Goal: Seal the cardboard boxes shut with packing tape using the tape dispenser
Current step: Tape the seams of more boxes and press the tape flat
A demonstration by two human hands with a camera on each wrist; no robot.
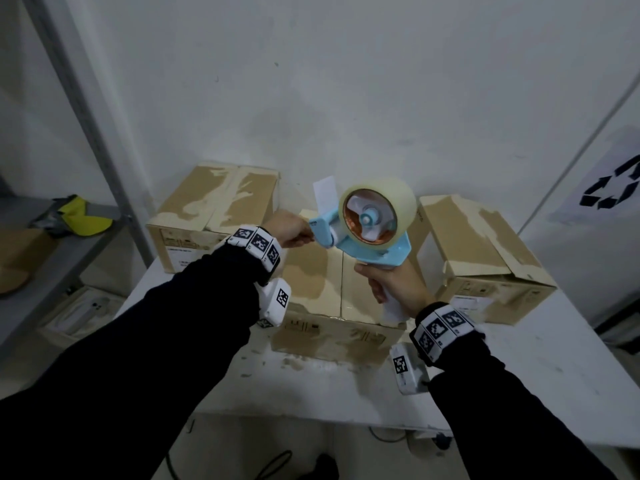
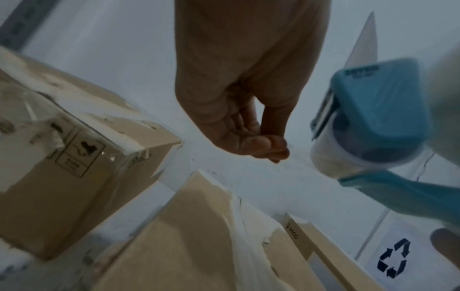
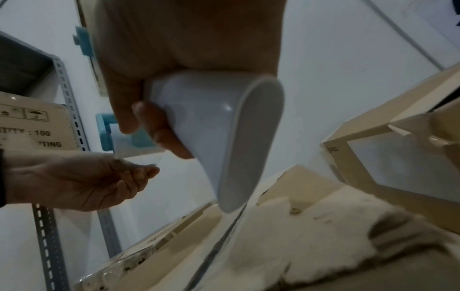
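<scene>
A person's right hand [image 1: 394, 289] is gripping the blue tape dispenser [image 1: 363, 226] above the middle cardboard box [image 1: 332, 296]. The left hand [image 1: 292, 232], fingers curled, is reaching beside the dispenser's mouth; whether it is pinching the tape end is unclear. Loose tape may be folding onto itself.

Dispenser [image 1: 360, 233] handle mostly hidden inside right hand [image 1: 398, 289]. Left hand [image 1: 292, 230] fingertips hidden behind the dispenser's nose; contact with tape cannot be told. Middle box [image 1: 332, 292] partly covered by both wrists. Dispenser blurred in left wrist view.
</scene>
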